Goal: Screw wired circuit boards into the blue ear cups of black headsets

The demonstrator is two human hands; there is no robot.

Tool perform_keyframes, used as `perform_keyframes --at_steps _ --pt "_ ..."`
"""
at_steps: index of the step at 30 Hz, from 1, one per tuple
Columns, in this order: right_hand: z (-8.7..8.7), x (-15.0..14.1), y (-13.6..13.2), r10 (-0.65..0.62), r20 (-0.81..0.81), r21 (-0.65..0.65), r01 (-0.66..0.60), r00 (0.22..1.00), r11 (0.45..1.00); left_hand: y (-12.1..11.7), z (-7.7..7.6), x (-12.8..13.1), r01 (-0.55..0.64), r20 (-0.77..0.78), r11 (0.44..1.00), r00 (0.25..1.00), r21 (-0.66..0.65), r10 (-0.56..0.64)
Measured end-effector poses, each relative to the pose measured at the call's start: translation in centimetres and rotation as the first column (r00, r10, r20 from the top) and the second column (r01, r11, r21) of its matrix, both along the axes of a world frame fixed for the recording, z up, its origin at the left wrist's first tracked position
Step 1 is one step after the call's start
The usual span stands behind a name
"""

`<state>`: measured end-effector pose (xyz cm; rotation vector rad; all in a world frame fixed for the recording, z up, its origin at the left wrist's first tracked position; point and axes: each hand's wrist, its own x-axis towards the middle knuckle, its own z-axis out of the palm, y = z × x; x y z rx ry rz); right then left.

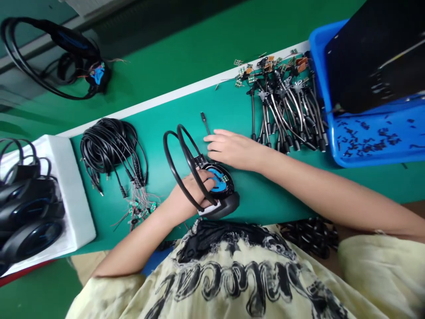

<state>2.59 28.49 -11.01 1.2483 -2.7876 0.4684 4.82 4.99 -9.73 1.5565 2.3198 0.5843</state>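
A black headset (229,204) with a twin-hoop headband stands on the green bench in front of me. Its ear cup is open, showing a blue inner face (218,180) and a small green circuit board. My left hand (195,188) reaches between the headband hoops and is closed on the ear cup, fingertips on the blue part. At the cup's far edge, my right hand (229,148) curls its fingers over a thin microphone boom (204,120), whose tip sticks out beyond them. The right thumb is hidden.
Coiled black cables (108,146) with bare wire ends lie left. Several microphone booms (282,106) with boards are heaped right, beside a blue bin (345,161) of small black parts. A white foam tray (81,204) holds headsets at far left; another headset (96,75) stands beyond the bench.
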Motion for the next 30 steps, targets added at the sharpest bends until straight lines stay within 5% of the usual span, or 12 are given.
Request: perform_keyframes --at_steps 3,8,12,17,22,30 --pt "2.9 1.8 0.8 0.068 -0.064 0.054 -0.064 0.996 0.996 -0.6 -0.4 0.8 -0.026 -0.031 0.999 0.999 -0.030 0.025" --pt "6.5 9.6 2.3 -0.058 -0.005 0.209 0.057 0.998 0.976 -1.1 0.0 2.7 -0.002 -0.037 0.995 0.999 -0.105 -0.001" --pt "5.7 14.6 1.3 -0.197 0.064 0.274 0.173 0.978 0.946 -1.0 -0.6 3.8 -0.016 -0.178 0.990 0.984 -0.140 -0.010" --pt "3.9 16.4 -1.1 -0.415 0.100 0.207 0.389 0.904 0.898 -0.6 -1.7 3.8 -0.077 -0.239 0.991 0.970 -0.113 0.048" --pt "3.3 16.7 -2.3 -0.501 0.213 0.085 0.494 0.839 0.865 -0.6 -0.6 3.3 -0.071 -0.116 0.994 0.991 -0.086 0.061" --pt "3.3 18.5 -1.7 -0.404 0.318 0.057 0.408 0.858 0.911 -1.3 2.5 1.9 0.057 0.258 0.978 0.966 -0.200 -0.004"
